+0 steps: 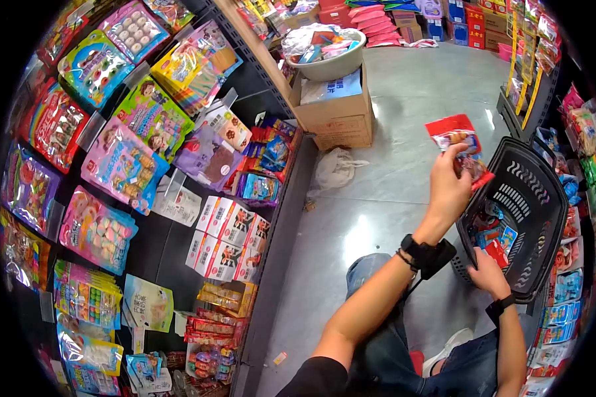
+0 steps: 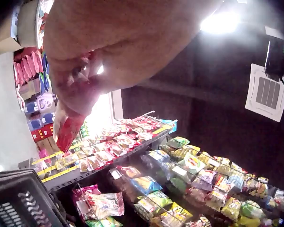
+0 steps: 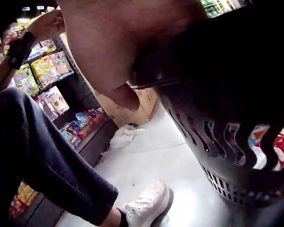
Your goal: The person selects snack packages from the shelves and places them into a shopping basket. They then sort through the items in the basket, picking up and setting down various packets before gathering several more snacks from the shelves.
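Note:
My left hand [image 1: 449,192] pinches a red snack packet [image 1: 455,127] between thumb and fingers, up in the air just left of the basket. In the left wrist view the packet [image 2: 70,133] shows partly below the hand [image 2: 118,47], which hides the rest. My right hand [image 1: 490,272] grips the near rim of a black plastic shopping basket [image 1: 535,228]. Its thumb lies on the outside of the rim in the right wrist view, where the basket wall [image 3: 189,142] has wavy slots. Several small colourful packets [image 1: 496,238] lie at the basket's bottom.
A shelf of hanging sweets bags [image 1: 122,165] runs along the left. Ahead, a cardboard box [image 1: 338,116] bears a grey basin [image 1: 331,66], with a white plastic bag [image 1: 338,167] on the floor beside it. Racks of snack packets [image 1: 566,291] stand close right of the basket.

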`<act>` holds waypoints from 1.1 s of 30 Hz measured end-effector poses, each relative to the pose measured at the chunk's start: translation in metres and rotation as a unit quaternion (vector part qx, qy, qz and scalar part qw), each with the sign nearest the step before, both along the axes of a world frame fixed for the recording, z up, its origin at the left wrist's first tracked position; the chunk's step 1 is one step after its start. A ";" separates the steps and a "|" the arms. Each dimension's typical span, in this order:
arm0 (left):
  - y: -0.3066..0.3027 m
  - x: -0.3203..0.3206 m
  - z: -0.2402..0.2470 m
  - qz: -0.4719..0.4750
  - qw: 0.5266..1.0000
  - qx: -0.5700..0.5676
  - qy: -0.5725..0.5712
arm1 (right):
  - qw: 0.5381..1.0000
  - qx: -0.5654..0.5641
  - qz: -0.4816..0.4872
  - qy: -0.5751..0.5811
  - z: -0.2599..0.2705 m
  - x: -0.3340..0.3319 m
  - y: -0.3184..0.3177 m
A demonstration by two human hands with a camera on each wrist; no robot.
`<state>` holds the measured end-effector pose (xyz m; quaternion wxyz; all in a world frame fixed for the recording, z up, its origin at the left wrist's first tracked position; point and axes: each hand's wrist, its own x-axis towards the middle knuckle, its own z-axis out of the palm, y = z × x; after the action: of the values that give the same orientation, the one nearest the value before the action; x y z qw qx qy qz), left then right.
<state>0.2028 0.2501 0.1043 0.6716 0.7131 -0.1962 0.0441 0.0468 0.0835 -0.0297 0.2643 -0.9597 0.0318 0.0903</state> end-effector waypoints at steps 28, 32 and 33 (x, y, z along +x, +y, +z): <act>0.002 -0.002 0.010 -0.096 0.971 -0.213 0.057 | 0.998 -0.047 0.003 0.052 -0.008 0.023 0.007; -0.002 0.002 0.007 -0.106 0.961 -0.256 -0.017 | 0.998 -0.056 0.018 0.034 0.007 0.017 0.005; 0.002 -0.006 0.019 -0.122 0.958 -0.256 0.046 | 0.998 -0.058 0.022 0.030 0.002 0.017 0.002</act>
<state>0.1970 0.2521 0.1235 0.8401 0.4895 -0.2324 -0.0225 0.0638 0.0856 -0.0277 0.2046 -0.9708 0.0237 0.1228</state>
